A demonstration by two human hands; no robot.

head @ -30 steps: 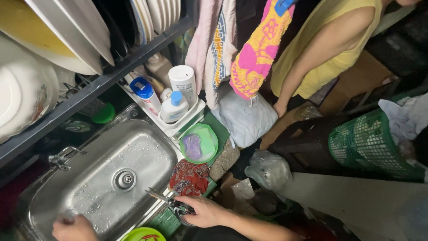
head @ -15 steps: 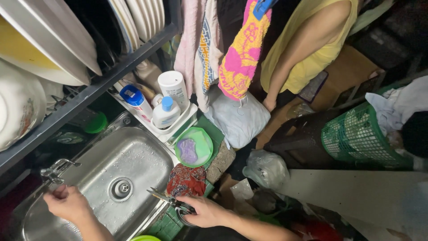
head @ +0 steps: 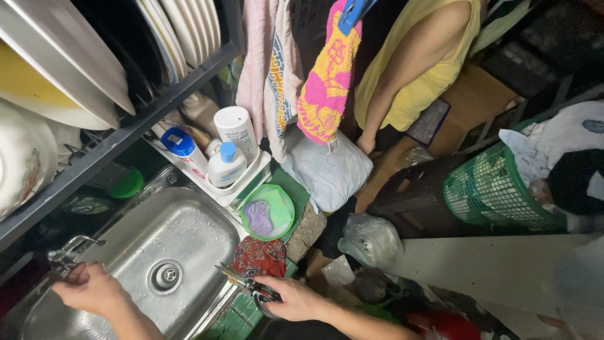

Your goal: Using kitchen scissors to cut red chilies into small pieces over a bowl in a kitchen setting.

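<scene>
My left hand (head: 91,289) is at the far-left rim of the steel sink (head: 189,230), fingers curled right by the metal tap (head: 70,250); can't tell if they're gripping it or just touching. My right hand (head: 296,299) is clenched round the black handles of a pair of scissors (head: 248,286), blades pointing left over the sink's right edge, approx. level w/ the drain (head: 165,276). The scissors sit just below a red patterned cloth (head: 258,257) lying on the sink edge.

Behind the sink, a white caddy (head: 248,179) holds bottles: one w/ a blue cap (head: 182,148), a squat white one w/ a blue top (head: 226,165), a tall white tub (head: 236,129). Just right of it, a green soap dish (head: 269,212) w/ a purple soap bar. Above left, a dark rack (head: 126,141) w/ plates stood on edge. Towels hang at top centre, incl. a pink-and-yellow one (head: 327,82).

Another person in a yellow top (head: 418,69) stands at the back, one hand (head: 365,145) down by a pale cloth bag (head: 330,170). Green mesh basket (head: 494,189) w/ laundry at right, clear plastic bag (head: 371,239) on the floor nr. centre.
</scene>
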